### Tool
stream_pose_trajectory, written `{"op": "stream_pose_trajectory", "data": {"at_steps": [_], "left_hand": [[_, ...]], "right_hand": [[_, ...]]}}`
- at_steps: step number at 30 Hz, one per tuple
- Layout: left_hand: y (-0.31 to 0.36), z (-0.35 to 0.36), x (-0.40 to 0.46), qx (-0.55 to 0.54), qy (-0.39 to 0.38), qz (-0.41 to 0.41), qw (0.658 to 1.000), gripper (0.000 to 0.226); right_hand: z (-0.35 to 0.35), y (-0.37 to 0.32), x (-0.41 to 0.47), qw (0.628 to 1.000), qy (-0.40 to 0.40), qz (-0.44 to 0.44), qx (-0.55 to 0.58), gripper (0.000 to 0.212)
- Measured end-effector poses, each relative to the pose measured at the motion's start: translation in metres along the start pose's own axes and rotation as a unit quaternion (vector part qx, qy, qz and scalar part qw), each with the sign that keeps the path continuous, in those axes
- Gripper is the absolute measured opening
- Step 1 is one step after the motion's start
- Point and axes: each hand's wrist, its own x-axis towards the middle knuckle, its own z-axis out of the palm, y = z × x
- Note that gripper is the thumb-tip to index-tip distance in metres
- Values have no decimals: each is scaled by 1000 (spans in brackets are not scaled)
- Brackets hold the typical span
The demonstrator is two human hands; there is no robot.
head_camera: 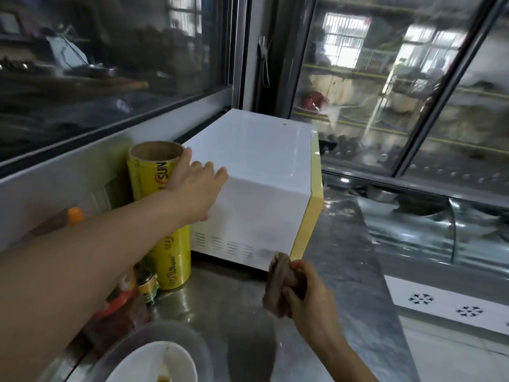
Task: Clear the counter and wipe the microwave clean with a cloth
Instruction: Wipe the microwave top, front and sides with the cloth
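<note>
The left hand [197, 186] lies flat on the near top edge of the microwave [256, 183], fingers straight and spread, as if to keep the box steady. It holds nothing. The right hand [308, 293] is curled tight around a brown cloth [279, 282]. The cloth is bunched up and sits just by the low front corner of the microwave's side wall. It looks blurry, so I cannot tell if it is touching the wall.

The microwave stands on the shiny metal desk [344, 257], in the corner under the windows. Its top looks white and clean. Low on the side wall, near the little air slots, there is a grey smudgy patch. I think the wiping has begun but is not done, and that low part needs more rubbing. The yellow front cannot be seen well from here.

The desk is not cleared yet. A tall yellow roll of wrap [159, 194] stands right beside the microwave. Near it are a small jar [147, 285], an orange-capped bottle [75, 216], and a bowl [154, 362] with some sauce in it. I think these need moving away.
</note>
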Motion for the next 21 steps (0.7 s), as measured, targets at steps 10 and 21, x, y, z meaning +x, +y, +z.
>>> {"op": "stream_pose_trajectory", "data": {"at_steps": [10,21], "left_hand": [[-45,-15,4,11,18,47,999,70],[-65,-10,16,-77,-61,79,992,77]], "right_hand": [[-48,-51,85,893,274,-283,-217,57],[24,-23,129,754,162,-502,-392,45]]}}
